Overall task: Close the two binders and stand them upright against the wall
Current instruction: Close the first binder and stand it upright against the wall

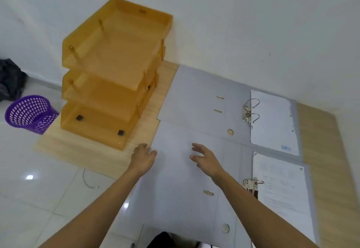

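Two matte grey binders lie open flat on the wooden surface, right of the translucent orange tray stack: far binder, near binder. Left hand and right hand, fingers spread and empty, hover over the near binder's cover.

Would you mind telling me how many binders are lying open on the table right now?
2. The far binder lies open near the wall, right of the orange trays. The near binder lies open closer to the person, under both hands.
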Tool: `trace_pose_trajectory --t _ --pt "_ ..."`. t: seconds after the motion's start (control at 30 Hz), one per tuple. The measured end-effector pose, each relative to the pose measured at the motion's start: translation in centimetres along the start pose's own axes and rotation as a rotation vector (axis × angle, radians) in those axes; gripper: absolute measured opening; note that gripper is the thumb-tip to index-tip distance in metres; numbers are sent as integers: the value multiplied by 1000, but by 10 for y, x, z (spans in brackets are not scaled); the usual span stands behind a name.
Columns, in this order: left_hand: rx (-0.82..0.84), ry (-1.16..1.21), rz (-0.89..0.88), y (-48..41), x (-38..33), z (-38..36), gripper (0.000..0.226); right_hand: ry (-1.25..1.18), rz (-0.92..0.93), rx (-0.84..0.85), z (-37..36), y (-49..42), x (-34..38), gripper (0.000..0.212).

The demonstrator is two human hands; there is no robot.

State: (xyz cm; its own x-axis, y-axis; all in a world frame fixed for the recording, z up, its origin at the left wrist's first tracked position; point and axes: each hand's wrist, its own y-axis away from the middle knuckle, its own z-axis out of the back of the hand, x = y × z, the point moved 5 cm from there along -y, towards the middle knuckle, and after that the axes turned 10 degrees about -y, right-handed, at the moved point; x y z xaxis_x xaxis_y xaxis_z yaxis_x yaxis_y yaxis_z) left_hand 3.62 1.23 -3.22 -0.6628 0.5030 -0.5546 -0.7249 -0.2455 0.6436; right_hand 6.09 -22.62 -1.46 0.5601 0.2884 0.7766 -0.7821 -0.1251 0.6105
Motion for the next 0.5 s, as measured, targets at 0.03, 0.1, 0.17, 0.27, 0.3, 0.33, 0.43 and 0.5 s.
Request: trace_pose_trajectory --t 0.03,0.1,0.17,0.27,0.3,0.33,0.43,0.5 --pt "-38 -24 -5 -3 3 1 63 -8 -11 -13 -2 -2 -2 53" --pt "-64 -33 -9 -7 7 1 61 -12 -42 -34 -4 -2 -4 53" --pt "-41 14 13 -9 8 -3 58 -22 -65 -53 -4 -2 -8 53" --pt "-56 45 34 -10 6 -6 52 -38 -75 -48 -7 2 -5 52" --pt "-68 71 43 -11 3 -5 50 -35 -63 -51 -7 3 -3 51" --pt "-76 95 48 -11 2 -3 45 -32 -46 -57 -7 4 -1 50" --pt "-7 148 -39 -2 -18 9 25 -23 36 -95 -2 10 12 47" --pt "62 165 -133 10 -38 18 24 -1 96 -105 3 14 24 44"
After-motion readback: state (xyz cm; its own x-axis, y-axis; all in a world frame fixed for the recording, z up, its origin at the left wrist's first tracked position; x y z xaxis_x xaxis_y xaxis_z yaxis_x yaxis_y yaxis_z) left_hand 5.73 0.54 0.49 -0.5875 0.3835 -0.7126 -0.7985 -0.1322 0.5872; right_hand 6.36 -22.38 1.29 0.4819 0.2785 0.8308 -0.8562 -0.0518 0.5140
